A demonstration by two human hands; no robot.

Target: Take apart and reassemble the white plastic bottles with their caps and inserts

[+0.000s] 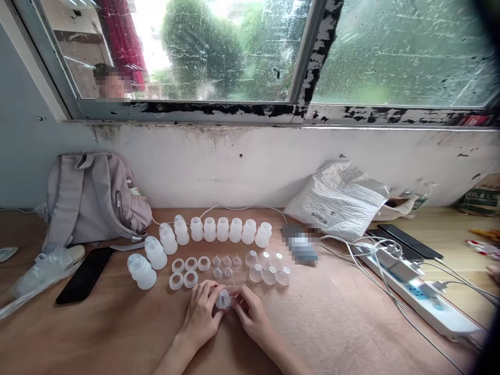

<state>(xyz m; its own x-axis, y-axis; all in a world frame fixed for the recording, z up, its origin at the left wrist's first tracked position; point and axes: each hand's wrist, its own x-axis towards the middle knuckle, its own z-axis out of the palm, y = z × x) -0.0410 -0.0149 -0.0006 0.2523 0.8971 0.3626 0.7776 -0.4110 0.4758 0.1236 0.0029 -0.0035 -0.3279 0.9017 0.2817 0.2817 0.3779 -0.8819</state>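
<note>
My left hand (201, 312) and my right hand (252, 312) meet over the wooden table (332, 317), both closed around one small clear plastic piece (224, 299) held between the fingertips. Just beyond them lie white screw rings (190, 263), small clear teats (226, 260) and clear dome caps (269, 271). Behind those runs a curved row of small translucent white bottles (222, 229), with larger capped ones (141, 271) at its left end.
A grey backpack (91, 200) leans on the wall at left, with a black phone (85, 275) and a plastic bag (41, 273) before it. At right are a white plastic parcel (339, 198), a power strip (424, 297) with tangled white cables, and two dark phones (410, 241).
</note>
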